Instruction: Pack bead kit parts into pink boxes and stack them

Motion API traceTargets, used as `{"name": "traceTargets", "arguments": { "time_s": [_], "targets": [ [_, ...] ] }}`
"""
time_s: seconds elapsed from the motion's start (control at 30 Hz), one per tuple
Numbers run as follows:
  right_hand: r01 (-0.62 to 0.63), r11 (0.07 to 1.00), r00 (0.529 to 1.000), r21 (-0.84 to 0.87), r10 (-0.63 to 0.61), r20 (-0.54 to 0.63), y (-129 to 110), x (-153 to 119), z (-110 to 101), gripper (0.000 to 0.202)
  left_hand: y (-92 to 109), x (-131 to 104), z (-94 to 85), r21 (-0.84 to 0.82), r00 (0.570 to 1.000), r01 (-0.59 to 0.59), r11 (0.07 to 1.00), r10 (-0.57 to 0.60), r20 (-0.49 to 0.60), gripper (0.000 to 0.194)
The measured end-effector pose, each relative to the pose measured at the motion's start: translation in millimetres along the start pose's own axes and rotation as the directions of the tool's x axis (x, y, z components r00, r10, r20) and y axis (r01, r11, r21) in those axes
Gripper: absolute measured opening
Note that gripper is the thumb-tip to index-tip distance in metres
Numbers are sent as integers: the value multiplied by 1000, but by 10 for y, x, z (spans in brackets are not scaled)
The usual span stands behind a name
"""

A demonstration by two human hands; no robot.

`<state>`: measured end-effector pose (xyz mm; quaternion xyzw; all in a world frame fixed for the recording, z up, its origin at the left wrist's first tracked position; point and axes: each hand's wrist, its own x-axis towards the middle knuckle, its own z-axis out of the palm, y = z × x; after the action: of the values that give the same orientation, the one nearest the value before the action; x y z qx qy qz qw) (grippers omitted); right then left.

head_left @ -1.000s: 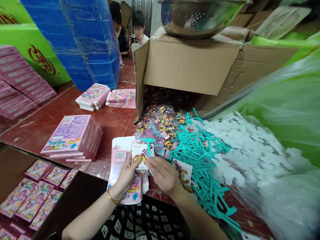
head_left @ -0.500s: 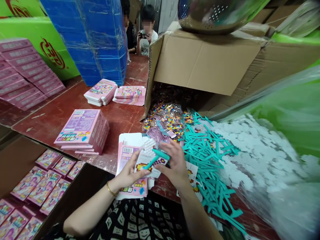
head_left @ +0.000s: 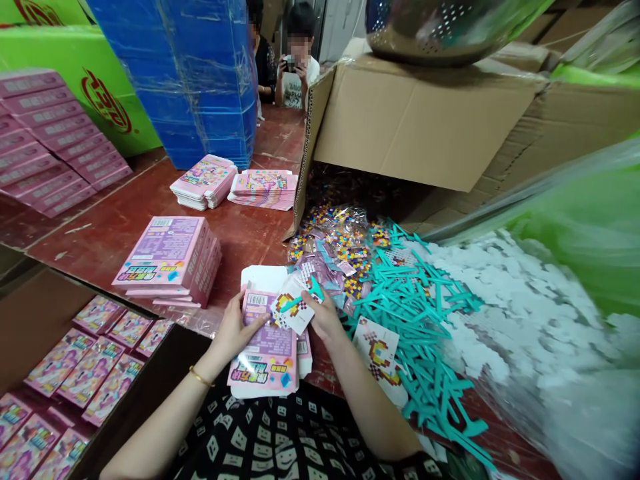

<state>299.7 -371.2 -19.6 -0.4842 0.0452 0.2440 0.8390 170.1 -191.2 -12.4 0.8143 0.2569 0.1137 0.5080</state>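
Observation:
My right hand (head_left: 324, 319) is closed on a white pattern card (head_left: 301, 321) with a teal tool (head_left: 300, 299) lying across it. My left hand (head_left: 237, 331) rests on the left side of a flat pink and purple carton (head_left: 265, 347), thumb stretched over its face and fingers partly hidden at its edge. The card overlaps the carton's upper right part. More flat cartons lie beneath. To the right of my right hand, loose pattern cards (head_left: 376, 343) lie beside a heap of teal tools (head_left: 425, 333).
Bags of coloured beads (head_left: 350, 243) spill from a cardboard box (head_left: 425, 120). White pieces (head_left: 525, 300) fill a plastic bag at right. Pink boxes (head_left: 160, 253) stand at left, others in an open carton below. Two people are behind the table (head_left: 250, 240).
My left hand has moved left, off the card and onto the carton. My right hand has come down and left, closing around the card and tool. The view has shifted slightly.

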Motion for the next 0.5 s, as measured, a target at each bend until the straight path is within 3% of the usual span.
{"name": "traceTargets", "arguments": {
  "time_s": [0.1,0.17,0.23,0.33,0.37,0.43,0.5],
  "targets": [
    [-41,995,999,91,42,-12,68,12,76,59,104,72,59,-35,991,105,994,-102,87,78],
    [-52,994,999,96,53,1,-80,-74,87,56,250,50,40,-130,978,148,980,-125,168,68],
    [-46,996,999,80,46,8,-344,-229,44,51,433,-38,-31,-235,980,109,966,-65,190,61],
    [13,999,1000,37,-13,4,-789,-532,-73,46,700,-206,-173,-330,981,-178,927,192,11,66],
    [33,999,999,19,-33,21,-911,-621,-103,47,767,-246,-208,-326,948,-318,890,311,-74,68],
    [75,997,995,-12,-74,66,-1078,-731,-125,54,851,-282,-233,-264,833,-553,790,524,-177,65],
    [151,988,988,-44,-149,47,-1143,-735,-91,63,871,-273,-200,-201,749,-663,721,635,-188,53]
  ]
}}
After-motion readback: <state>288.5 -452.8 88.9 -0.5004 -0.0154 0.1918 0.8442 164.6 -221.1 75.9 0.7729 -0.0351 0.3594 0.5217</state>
